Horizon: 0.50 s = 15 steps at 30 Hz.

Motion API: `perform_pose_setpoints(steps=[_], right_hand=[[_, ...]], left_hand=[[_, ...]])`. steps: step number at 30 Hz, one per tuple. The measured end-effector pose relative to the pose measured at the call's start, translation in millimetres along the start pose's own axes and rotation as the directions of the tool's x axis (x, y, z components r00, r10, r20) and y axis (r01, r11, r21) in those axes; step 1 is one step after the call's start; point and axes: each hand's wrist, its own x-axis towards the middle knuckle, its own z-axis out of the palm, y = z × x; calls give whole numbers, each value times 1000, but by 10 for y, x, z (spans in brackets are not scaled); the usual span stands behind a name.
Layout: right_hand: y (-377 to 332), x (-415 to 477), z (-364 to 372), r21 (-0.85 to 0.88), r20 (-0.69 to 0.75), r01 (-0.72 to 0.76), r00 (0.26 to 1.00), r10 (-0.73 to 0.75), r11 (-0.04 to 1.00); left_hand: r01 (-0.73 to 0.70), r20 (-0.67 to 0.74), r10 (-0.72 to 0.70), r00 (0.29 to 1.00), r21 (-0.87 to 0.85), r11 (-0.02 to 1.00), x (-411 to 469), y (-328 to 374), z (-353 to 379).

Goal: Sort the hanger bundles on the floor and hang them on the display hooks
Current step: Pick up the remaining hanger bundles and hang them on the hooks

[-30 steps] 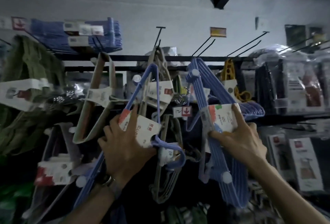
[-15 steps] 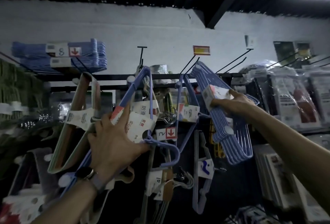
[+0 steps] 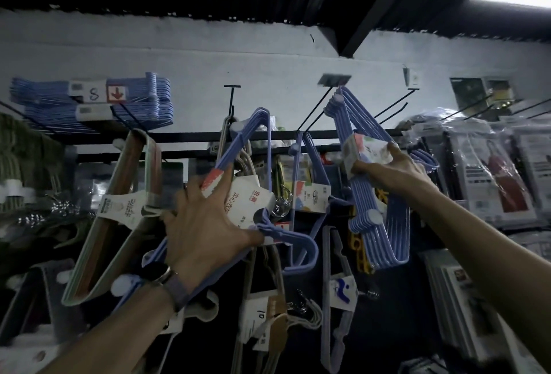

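My left hand (image 3: 205,230) grips a bundle of blue hangers (image 3: 253,147) by its white paper label, holding it up in front of the rack's middle. My right hand (image 3: 393,165) holds a second blue hanger bundle (image 3: 378,224) by its label, raised high and to the right. The top corner of this second bundle sits at the tip of a black display hook (image 3: 316,111) under a small price tag. Whether it is on the hook I cannot tell.
A black rail (image 3: 185,136) carries several hanging bundles: beige hangers (image 3: 119,212) at left, another blue bundle (image 3: 307,188) in the middle. Blue bundles (image 3: 89,102) lie stacked up left. Bagged goods (image 3: 492,176) hang at right, under bare hooks (image 3: 396,105).
My right hand has lifted its blue bundle up and right toward the upper hook. My left hand has raised its bundle slightly. The view has tilted upward.
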Motion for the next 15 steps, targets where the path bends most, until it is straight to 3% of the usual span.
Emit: perform_pose_setpoints(steps=[15], right_hand=[[-225,10,232,-75,81,6,997,0,997]], left_hand=[[-31,6,31,1000,17,999,62,122,-39]])
